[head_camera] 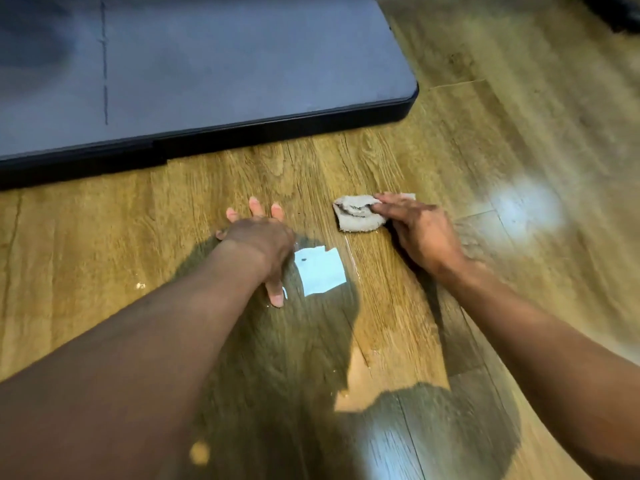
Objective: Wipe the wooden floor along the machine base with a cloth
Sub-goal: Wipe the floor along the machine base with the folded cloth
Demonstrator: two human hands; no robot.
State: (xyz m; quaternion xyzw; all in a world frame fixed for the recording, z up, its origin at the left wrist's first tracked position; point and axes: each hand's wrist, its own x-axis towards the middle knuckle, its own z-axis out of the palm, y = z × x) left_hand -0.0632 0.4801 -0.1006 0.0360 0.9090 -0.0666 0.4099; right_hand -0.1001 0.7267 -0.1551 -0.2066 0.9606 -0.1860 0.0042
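A small crumpled grey cloth (360,213) lies on the wooden floor (433,161), a short way in front of the dark machine base (242,129). My right hand (420,233) presses down on the cloth's right side with its fingers laid over it. To the left, my left hand (259,242) rests flat on the floor with fingers spread, holding nothing. The base's black front edge runs across the upper part of the view and ends in a rounded corner on the right.
A bright rectangular reflection (320,271) shows on the glossy floor beside my left hand, and a softer glare patch (523,206) lies to the right. Dark shadows of my head and arms cover the near floor. Open floor stretches right of the base's corner.
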